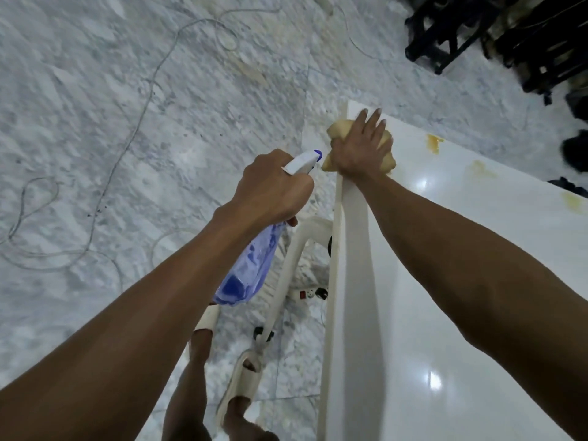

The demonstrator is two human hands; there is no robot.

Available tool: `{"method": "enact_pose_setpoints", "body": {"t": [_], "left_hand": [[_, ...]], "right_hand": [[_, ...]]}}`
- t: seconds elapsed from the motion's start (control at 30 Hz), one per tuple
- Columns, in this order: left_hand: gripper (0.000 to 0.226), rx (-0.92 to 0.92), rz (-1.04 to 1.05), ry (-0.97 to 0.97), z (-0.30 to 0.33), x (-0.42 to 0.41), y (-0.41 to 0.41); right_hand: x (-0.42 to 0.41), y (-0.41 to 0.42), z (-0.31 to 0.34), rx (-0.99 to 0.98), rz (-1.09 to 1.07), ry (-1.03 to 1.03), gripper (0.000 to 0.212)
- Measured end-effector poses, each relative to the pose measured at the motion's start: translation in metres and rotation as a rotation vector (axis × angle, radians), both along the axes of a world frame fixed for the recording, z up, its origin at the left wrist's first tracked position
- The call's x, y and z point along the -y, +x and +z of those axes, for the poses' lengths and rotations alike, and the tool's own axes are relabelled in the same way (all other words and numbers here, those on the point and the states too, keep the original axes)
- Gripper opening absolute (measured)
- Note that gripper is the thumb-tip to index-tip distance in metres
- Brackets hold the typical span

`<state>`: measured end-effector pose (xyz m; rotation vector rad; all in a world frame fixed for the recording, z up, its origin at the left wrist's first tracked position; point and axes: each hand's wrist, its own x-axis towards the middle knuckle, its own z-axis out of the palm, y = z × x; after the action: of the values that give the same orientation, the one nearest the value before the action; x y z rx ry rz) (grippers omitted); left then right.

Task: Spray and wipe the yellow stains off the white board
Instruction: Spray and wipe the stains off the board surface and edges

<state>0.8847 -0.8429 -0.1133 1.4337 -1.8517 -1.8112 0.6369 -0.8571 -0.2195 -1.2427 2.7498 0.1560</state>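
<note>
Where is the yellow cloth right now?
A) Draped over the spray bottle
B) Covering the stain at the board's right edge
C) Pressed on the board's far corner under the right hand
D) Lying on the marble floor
C: the right hand presses the yellow cloth onto the white board at its far corner.

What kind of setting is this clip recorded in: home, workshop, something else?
Probably an indoor room in a home or small workspace, though I can't be sure. The floor is grey-white marble tile, loose cables and a power strip lie on it, and the person wears slippers beside the white board.

Head view, steeply down, near board (445, 281)
</note>
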Motion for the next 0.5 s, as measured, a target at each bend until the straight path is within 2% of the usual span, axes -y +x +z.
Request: {"method": "enact_pose_setpoints", "body": {"t": [0.1,0.2,0.3,0.43,0.5], "left_hand": [[0.047,0.004,0.007,0.011,-0.001,-0.019,0.007],[0.033,0.009,0.002,0.020,-0.005,-0.040,0.014],[0.039,0.013,0.016,0.025,-0.009,-0.068,0.024],[0.026,0.035,0.006,0.020,-0.014,-0.115,0.042],[0.027,0.057,-0.001,-0.006,-0.013,-0.141,0.051]], "right_hand": [[-0.024,0.012,0.000,-0.042,0.011,-0.002,0.085],[-0.052,0.029,0.001,-0.050,0.020,0.019,0.086],[-0.081,0.047,0.005,-0.044,0.011,0.011,0.086],[-0.130,0.076,0.006,-0.016,-0.001,-0.006,0.085],[-0.160,0.092,0.005,-0.021,0.006,-0.016,0.086]]}}
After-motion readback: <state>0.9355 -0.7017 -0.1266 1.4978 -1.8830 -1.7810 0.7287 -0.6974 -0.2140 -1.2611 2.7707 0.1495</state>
